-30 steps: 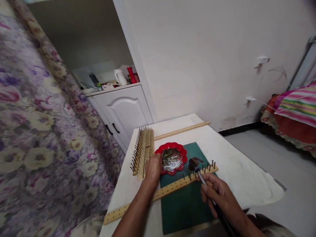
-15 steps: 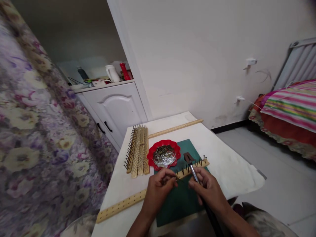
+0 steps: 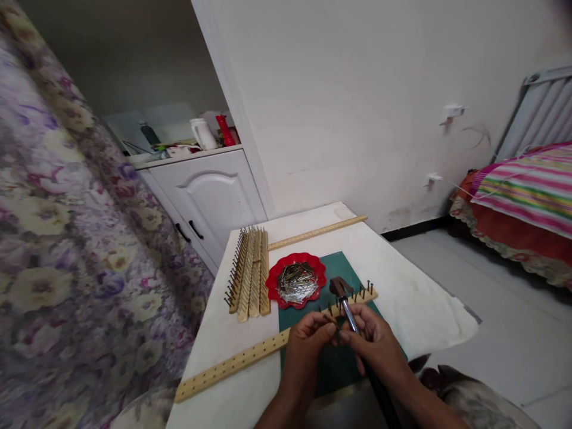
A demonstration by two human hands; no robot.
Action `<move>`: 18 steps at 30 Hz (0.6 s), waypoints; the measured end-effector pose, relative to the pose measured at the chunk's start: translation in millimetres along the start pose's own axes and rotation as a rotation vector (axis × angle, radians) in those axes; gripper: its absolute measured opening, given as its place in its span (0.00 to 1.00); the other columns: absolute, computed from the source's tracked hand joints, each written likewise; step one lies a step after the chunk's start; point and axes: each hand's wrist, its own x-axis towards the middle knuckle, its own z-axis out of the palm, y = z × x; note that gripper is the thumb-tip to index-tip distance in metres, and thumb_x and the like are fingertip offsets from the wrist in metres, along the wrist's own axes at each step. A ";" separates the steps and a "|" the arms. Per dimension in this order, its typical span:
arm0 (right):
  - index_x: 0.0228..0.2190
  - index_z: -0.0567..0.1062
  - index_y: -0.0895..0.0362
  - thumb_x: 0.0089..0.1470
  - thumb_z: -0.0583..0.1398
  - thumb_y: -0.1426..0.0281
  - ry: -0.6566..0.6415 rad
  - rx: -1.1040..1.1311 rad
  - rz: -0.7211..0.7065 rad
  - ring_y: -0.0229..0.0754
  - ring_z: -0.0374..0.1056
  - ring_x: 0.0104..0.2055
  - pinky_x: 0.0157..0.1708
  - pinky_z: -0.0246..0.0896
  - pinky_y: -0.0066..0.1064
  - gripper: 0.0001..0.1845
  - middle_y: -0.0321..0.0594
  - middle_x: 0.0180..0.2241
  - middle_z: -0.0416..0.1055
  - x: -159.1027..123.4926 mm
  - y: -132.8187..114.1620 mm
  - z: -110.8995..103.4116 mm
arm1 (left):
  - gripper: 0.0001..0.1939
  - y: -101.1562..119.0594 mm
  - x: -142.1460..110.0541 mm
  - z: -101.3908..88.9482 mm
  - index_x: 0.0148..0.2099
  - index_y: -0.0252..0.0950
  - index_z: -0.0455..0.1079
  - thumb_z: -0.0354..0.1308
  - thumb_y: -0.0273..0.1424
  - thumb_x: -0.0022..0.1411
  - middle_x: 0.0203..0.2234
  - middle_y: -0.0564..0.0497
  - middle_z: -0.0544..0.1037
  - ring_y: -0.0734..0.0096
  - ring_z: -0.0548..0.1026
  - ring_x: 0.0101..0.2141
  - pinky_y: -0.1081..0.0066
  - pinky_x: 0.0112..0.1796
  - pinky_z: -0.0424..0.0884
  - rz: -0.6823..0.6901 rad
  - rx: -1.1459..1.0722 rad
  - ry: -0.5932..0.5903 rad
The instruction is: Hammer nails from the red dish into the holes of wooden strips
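My right hand point(image 3: 373, 339) is closed around a claw hammer point(image 3: 350, 316), its dark head pointing away from me and its black grip running back under my wrist. My left hand point(image 3: 310, 342) is closed in a pinch on a thin dark nail point(image 3: 330, 320), mostly hidden by the fingers. The fingertips of both hands meet just in front of a drilled wooden strip point(image 3: 250, 356). Several dark nails point(image 3: 369, 286) stand upright in the strip's right part, while holes show along its left part. Beneath the hands and strip lies a green mat point(image 3: 342, 265).
A red scalloped dish point(image 3: 273, 269) full of loose nails point(image 3: 297, 280) stands behind my left hand. Strips studded with nails point(image 3: 248, 274) lie at the table's left. Another wooden strip point(image 3: 319, 231) lies along the back of the white table point(image 3: 411, 298).
My left hand has moved right with the nail, so its fingertips now meet those of my right hand. The hammer head has shifted slightly left.
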 end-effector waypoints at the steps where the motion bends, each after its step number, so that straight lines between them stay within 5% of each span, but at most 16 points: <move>1: 0.36 0.65 0.56 0.48 0.63 0.68 0.006 -0.008 -0.001 0.26 0.56 0.12 0.08 0.52 0.15 0.14 0.27 0.22 0.68 -0.4 -0.2 0.3 | 0.08 -2.4 0.0 -0.9 0.27 0.32 0.68 0.62 0.31 0.50 0.19 0.55 0.71 0.78 0.67 0.22 0.77 0.27 0.62 -0.009 -0.027 0.007; 8: 0.38 0.65 0.55 0.52 0.59 0.63 0.094 -0.098 -0.007 0.24 0.55 0.08 0.07 0.47 0.17 0.13 0.29 0.24 0.71 -1.1 -1.0 -6.7 | 0.08 5.0 12.5 -31.1 0.30 0.34 0.71 0.60 0.34 0.52 0.22 0.55 0.71 0.74 0.68 0.27 0.76 0.30 0.62 0.151 0.364 0.225; 18: 0.38 0.65 0.55 0.52 0.59 0.62 0.125 -0.138 -0.016 0.25 0.54 0.09 0.08 0.48 0.18 0.13 0.28 0.23 0.69 -4.0 -7.1 -9.3 | 0.08 -22.3 25.8 -40.8 0.29 0.36 0.71 0.55 0.34 0.56 0.26 0.53 0.71 0.70 0.69 0.30 0.75 0.31 0.62 0.321 0.753 0.172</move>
